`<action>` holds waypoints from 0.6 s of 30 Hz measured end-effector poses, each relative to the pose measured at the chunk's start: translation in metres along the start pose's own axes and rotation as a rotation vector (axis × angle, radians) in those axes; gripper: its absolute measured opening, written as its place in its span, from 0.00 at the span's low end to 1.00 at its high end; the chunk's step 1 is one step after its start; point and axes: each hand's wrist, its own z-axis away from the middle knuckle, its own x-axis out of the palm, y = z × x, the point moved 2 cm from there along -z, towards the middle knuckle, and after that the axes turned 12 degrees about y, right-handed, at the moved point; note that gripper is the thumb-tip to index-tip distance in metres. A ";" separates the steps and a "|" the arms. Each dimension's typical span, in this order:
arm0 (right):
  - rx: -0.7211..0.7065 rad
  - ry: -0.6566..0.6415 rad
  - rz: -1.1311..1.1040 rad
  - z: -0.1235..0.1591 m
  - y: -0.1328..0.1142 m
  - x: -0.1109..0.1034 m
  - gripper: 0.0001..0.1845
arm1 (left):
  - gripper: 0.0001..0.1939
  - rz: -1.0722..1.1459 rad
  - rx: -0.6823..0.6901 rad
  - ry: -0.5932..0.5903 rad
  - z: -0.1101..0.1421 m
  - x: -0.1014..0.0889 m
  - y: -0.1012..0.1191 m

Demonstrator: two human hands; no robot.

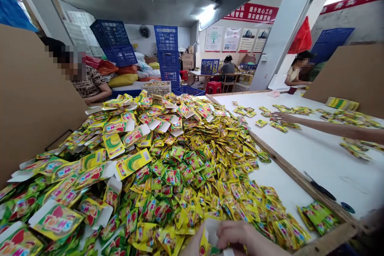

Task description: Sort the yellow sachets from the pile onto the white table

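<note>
At the bottom edge, my left hand (193,247) grips a small open carton (212,228) with a white inside and a yellow printed face. My right hand (237,235) has its curled fingers at the carton's open end, against the white flaps. Whether a sachet is between those fingers is hidden. Just beyond both hands spreads a big heap of yellow sachets (220,160) and green sachets (171,176). Many flat, open-ended printed cartons (57,222) lie over the heap's left side and back.
A wooden strip (279,159) divides the white table (300,148); black scissors (321,187) rest by it. Another person's arm (327,128) reaches over sachets on the right. A person (93,82) sits behind the heap. Cardboard (39,96) stands at left. Blue crates (166,52) stack behind.
</note>
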 end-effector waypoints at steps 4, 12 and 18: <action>-0.010 0.400 0.314 0.006 0.040 -0.072 0.13 | 0.36 -0.360 0.258 0.013 0.006 -0.014 0.032; 0.330 0.685 0.783 -0.037 0.090 -0.116 0.11 | 0.36 -1.522 0.872 0.339 0.013 -0.082 0.015; 0.247 0.507 0.577 -0.097 0.110 -0.010 0.06 | 0.21 -1.542 0.946 0.379 0.009 -0.096 0.024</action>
